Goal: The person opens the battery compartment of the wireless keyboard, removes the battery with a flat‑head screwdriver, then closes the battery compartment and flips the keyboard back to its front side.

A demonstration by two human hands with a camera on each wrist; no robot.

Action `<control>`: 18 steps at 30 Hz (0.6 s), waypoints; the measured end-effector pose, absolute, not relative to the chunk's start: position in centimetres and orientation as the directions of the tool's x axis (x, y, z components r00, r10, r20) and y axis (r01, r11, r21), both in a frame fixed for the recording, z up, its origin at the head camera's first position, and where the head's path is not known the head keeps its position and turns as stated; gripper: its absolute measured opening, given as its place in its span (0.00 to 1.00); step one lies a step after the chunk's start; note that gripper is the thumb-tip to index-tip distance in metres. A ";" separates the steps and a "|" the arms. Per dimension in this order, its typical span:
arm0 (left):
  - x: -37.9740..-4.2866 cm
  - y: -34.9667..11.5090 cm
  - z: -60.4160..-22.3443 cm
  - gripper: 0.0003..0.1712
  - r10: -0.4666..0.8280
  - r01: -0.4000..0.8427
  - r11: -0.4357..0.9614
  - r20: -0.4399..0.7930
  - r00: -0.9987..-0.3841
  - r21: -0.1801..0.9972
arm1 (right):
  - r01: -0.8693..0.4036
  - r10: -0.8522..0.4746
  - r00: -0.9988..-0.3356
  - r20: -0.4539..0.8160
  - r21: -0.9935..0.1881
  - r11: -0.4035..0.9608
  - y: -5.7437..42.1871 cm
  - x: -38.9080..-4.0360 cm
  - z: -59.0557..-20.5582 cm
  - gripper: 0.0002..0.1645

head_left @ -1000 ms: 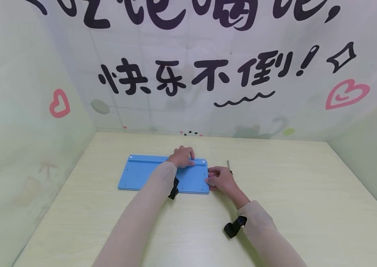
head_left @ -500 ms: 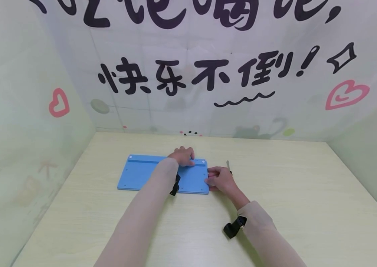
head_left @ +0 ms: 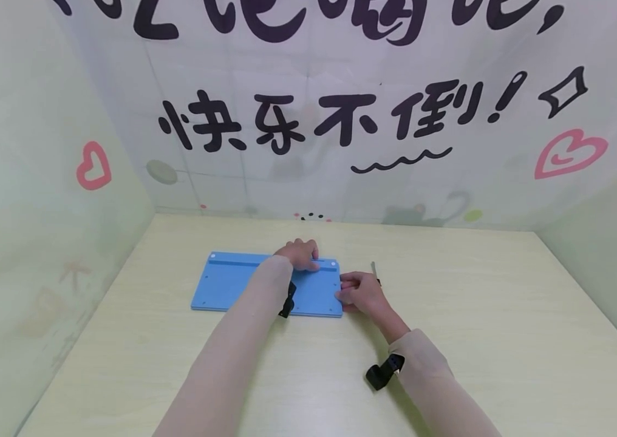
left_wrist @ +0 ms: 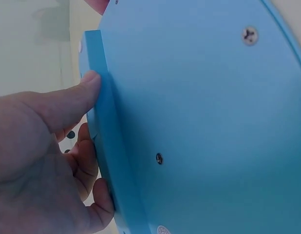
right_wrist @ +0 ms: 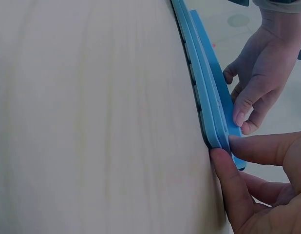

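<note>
A light blue keyboard (head_left: pixel 232 282) lies face down on the table, its screwed back upward and a raised ridge along the far side. In the right wrist view, dark gaps between keys show under the keyboard (right_wrist: pixel 205 95). My left hand (head_left: pixel 299 254) grips the far edge right of the middle. The left wrist view shows the left thumb (left_wrist: pixel 91 84) on the ridge, with the other fingers bent behind it. At the right end, my right hand (head_left: pixel 362 292) pinches the keyboard's near-side corner region between thumb and fingers.
A thin tool with a metal shaft (head_left: pixel 374 271) lies just beyond my right hand, its dark handle partly hidden. The pale wooden table (head_left: pixel 494 315) meets a printed back wall (head_left: pixel 286 188), with side walls left and right.
My left wrist has shifted slightly forward while that hand stays on the far edge. The keyboard and my right hand have hardly moved.
</note>
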State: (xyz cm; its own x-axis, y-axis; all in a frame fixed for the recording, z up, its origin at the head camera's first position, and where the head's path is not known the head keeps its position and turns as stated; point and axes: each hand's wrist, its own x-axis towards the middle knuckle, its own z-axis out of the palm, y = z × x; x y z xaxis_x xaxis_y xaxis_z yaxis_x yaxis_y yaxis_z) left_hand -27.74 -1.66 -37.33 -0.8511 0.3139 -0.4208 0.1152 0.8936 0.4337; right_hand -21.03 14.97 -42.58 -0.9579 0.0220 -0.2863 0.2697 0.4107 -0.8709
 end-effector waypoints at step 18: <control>-28.1 -1.3 -37.1 0.13 0.305 0.111 0.907 -0.453 -0.838 0.406 | 0.254 0.029 -0.963 -0.267 -0.873 0.417 14.9 -20.9 -42.4 0.26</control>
State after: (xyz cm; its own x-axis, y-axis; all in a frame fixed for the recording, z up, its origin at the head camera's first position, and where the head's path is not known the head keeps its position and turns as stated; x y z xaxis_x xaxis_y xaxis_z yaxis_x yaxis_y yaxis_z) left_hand -28.08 -1.30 -37.11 -0.8376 0.3054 -0.4529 0.1112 0.9071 0.4060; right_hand -20.91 14.91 -42.44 -0.9634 0.0287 -0.2667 0.2540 0.4169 -0.8727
